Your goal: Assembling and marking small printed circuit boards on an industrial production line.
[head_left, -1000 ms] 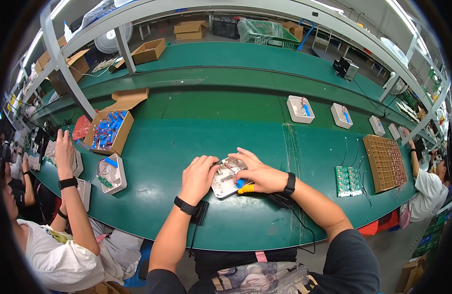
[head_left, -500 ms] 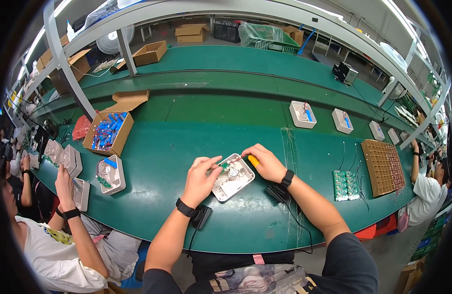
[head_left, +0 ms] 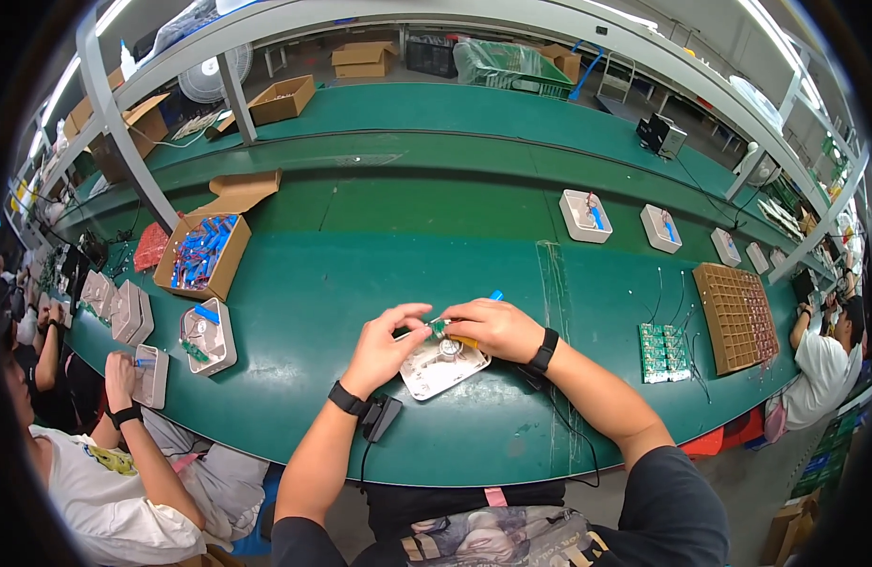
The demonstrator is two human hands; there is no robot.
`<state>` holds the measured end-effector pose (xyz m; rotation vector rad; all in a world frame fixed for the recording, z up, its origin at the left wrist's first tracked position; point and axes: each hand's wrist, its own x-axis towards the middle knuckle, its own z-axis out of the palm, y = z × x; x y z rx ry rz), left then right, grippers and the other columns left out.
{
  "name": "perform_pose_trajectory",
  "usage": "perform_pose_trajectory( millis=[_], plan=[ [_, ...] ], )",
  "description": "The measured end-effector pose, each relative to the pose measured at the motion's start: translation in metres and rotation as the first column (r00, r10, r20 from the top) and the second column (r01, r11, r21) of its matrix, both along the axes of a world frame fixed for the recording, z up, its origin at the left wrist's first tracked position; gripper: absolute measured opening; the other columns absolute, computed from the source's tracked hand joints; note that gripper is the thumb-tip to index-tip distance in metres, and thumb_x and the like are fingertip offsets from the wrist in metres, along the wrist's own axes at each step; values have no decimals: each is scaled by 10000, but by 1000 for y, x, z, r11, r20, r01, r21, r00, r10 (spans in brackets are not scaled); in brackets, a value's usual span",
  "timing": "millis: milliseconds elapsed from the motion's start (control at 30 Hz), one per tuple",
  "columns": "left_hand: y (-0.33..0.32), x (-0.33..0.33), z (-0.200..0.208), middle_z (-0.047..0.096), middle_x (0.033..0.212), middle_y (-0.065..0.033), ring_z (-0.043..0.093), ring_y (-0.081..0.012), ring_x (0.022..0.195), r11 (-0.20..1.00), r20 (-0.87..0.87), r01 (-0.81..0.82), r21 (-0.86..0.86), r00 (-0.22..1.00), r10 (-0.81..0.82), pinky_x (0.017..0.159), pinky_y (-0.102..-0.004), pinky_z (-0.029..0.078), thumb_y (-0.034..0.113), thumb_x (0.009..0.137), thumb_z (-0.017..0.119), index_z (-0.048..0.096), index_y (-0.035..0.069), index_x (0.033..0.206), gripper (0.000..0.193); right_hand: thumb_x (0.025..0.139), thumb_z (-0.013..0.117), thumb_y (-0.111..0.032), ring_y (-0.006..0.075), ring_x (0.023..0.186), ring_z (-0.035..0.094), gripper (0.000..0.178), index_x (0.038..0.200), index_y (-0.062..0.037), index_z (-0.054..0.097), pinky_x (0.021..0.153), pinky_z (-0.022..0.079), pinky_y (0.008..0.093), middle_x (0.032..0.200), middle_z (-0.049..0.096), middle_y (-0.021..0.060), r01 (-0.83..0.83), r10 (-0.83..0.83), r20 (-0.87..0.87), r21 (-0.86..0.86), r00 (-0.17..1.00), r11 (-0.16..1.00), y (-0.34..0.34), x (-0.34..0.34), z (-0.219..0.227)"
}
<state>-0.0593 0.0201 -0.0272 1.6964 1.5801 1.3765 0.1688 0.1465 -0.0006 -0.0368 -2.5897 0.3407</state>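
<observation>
White casing [head_left: 428, 380]: green board [head_left: 439, 328], blue cell [head_left: 496, 296] unseated. Left hand [head_left: 383, 346]: half-curled, hold unclear. Right hand [head_left: 502, 331]: closed round yellow tool [head_left: 463, 341].

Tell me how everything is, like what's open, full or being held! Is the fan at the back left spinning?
White case in front: open
Green board: at the fingertips, left hand and right hand
Yellow handle: held, right hand
Cardboard box: open, heaped with blue cylinders
White case on the left: open, parts inside
Fan: can't tell whether it's spinning
</observation>
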Motion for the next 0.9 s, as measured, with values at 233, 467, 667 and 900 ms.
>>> perform_pose_trajectory(
  millis=[233,467,667,900],
  plan=[
    [-22,25,59,760,1106,-242,721,-395,1112,771,-486,-270,-577,872,-59,986,-477,556,434,805,849,497,9,1518,902,892,691,-124,301,988,751,192,1066,-46,711,841,629,406,1202,721,120,137,-127,-93,101,987,985,2,7,-3],
    [-18,12,28,697,1285,-292,673,-409,1228,898,-445,-125,-422,891,-85,1002,-468,550,367,820,798,389,-30,1587,956,923,703,-93,335,1007,743,167,1075,-26,698,850,627,422,1215,720,132,359,-383,-150,-167,911,919,-4,4,-6],
    [-8,8,1,723,1300,-211,710,-381,1187,982,-129,34,-187,990,-59,990,-424,567,102,852,782,381,39,1619,868,876,750,-31,334,1114,711,200,1071,-27,704,949,601,411,1280,704,132,215,-219,12,-258,976,942,-8,1,-3],
    [-8,15,9,744,1263,-179,729,-351,1161,968,22,158,-197,987,-156,976,-407,575,48,871,785,480,50,1509,707,869,725,-10,327,1193,677,223,1091,-10,700,1013,570,417,1313,682,136,165,-154,96,-111,983,980,-17,1,-3]
  ],
)
